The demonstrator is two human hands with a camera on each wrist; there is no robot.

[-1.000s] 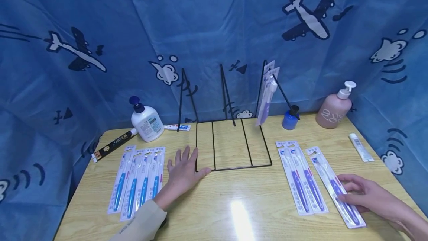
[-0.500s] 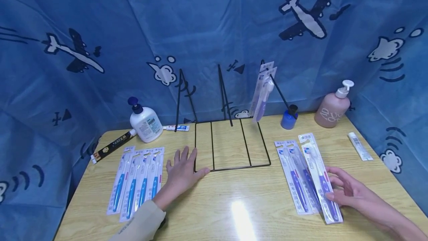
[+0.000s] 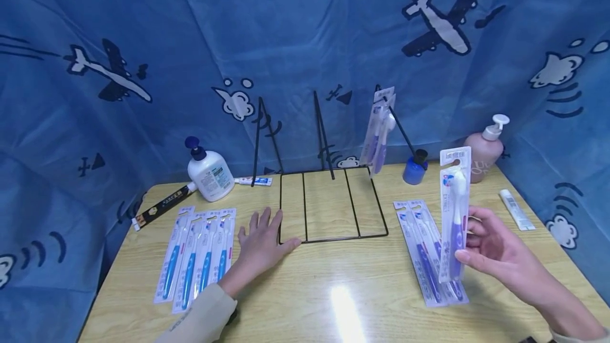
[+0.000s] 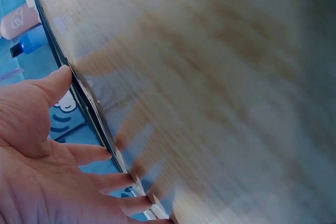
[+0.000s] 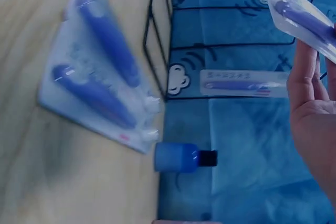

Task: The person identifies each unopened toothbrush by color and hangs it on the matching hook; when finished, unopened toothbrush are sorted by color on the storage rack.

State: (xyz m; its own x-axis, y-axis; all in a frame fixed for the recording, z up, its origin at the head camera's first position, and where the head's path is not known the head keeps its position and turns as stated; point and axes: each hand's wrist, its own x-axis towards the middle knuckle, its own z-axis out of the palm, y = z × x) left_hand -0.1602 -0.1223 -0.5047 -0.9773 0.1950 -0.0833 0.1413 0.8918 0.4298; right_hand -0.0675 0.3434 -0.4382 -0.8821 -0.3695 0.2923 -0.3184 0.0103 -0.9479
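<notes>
Your right hand (image 3: 500, 253) has its grip pinching a purple packaged toothbrush (image 3: 455, 210) by the lower end, held upright above the near right of the desk (image 3: 343, 279), long axis vertical with the hang tab at the top. The wire rack (image 3: 331, 202) lies to the far left of that pack, and the peg already carrying purple packs (image 3: 378, 131) is its right-most one, closer to this hand than to the other. Your left hand (image 3: 262, 245) lies flat with fingers spread on the desk against the rack's near left corner, beside the blue toothbrush packs (image 3: 197, 258).
</notes>
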